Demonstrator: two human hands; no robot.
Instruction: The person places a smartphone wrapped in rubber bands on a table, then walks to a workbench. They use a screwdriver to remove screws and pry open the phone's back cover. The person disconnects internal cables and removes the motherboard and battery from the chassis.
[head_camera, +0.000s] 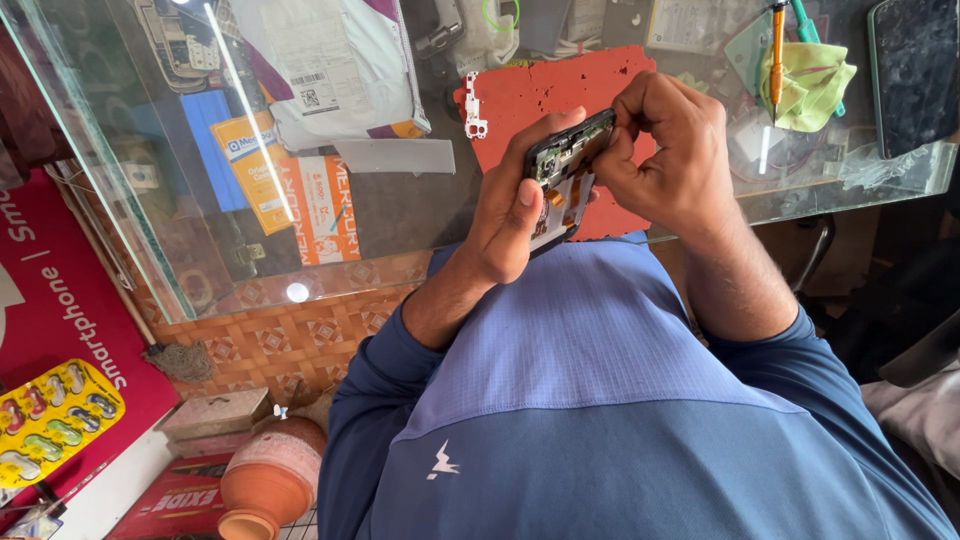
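Note:
My left hand (510, 205) grips an opened smartphone (565, 175) by its lower end, back cover off, so the circuit board and orange flex parts show. My right hand (665, 150) is closed over the phone's upper edge, fingertips pressed onto its inner parts; whether it holds a small tool cannot be told. Both hands hover above a red work mat (540, 90) on the glass counter (400, 210). A small white bracket (474, 108) lies at the mat's left edge.
An orange-handled screwdriver (777, 55) and a green cloth (815, 85) lie at the right, beside a dark phone (912, 70). A plastic mailer bag (330, 65) and boxes lie to the left. A clay pot (272, 475) and a yellow tray (55, 425) stand on the floor.

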